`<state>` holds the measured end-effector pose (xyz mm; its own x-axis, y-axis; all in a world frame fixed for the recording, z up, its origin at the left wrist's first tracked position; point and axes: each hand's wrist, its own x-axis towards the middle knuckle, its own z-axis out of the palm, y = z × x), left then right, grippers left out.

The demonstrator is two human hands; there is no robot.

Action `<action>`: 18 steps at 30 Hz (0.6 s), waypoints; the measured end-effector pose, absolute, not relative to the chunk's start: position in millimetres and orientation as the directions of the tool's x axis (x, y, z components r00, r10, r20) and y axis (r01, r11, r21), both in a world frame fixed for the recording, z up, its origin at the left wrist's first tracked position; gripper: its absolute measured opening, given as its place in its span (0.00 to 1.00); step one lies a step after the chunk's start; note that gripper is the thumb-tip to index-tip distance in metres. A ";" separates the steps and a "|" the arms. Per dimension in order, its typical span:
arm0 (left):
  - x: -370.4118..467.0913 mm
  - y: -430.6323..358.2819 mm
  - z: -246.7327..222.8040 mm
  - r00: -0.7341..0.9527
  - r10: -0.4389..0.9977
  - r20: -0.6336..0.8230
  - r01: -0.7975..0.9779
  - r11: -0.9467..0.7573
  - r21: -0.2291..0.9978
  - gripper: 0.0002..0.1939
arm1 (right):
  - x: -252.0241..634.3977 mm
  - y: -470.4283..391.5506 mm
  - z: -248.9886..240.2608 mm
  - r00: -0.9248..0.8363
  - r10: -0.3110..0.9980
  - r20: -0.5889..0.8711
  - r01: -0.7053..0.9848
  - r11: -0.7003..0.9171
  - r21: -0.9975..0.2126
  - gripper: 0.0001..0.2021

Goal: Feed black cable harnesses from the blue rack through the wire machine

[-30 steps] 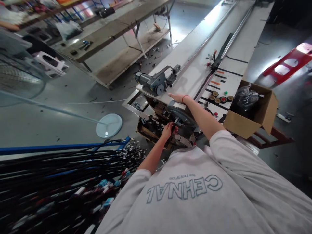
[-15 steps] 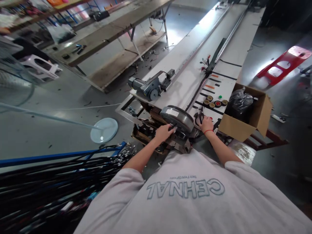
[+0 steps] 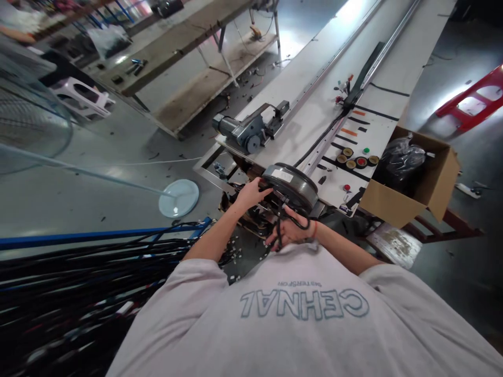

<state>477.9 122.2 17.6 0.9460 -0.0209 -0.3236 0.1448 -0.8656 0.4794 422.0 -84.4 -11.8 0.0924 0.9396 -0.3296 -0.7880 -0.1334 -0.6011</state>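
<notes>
A pair of black-handled scissors (image 3: 280,226) is in my right hand (image 3: 295,230), close to the front of my shirt; the large handle loops show around the fingers. Just beyond it, at the near end of the long white table, sits a round dark reel (image 3: 308,191) with a white label (image 3: 282,175). My left hand (image 3: 251,195) is at the reel's left front edge, its thumb and fingers bent together around something dark that I cannot make out. The reel's shadowed near side hides the fingertips partly.
Tape rolls (image 3: 341,158) and a red cap (image 3: 346,187) lie on the white table (image 3: 298,131). A grey motor unit (image 3: 245,133) stands at its left edge. An open cardboard box (image 3: 396,203) is at right, black cables (image 3: 98,277) hang at lower left.
My right hand has picked up the scissors from the tabletop and brought them left and toward my body. My left hand has shifted left and up along the reel's edge.
</notes>
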 end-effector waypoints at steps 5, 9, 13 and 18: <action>478.4 125.4 19.4 0.962 0.210 -0.174 0.235 -0.962 0.142 0.25 | 434.7 -71.5 -20.5 0.279 0.751 -0.598 -0.747 -0.222 -0.627 0.31; 466.6 138.2 -4.2 0.878 0.021 -0.479 0.281 -0.831 0.480 0.21 | 408.6 -148.9 3.1 0.174 0.896 -0.408 -0.660 -0.201 -0.724 0.30; 435.6 117.0 -26.4 0.743 -0.374 -0.555 0.534 -0.168 0.828 0.30 | 401.2 -212.9 12.7 0.452 0.761 -0.465 -0.630 -0.096 -0.770 0.30; 403.2 76.8 -25.7 0.906 -0.151 -0.396 0.424 0.323 0.846 0.22 | 433.9 -233.8 -18.6 0.766 0.091 -0.637 -0.542 -0.441 -0.715 0.23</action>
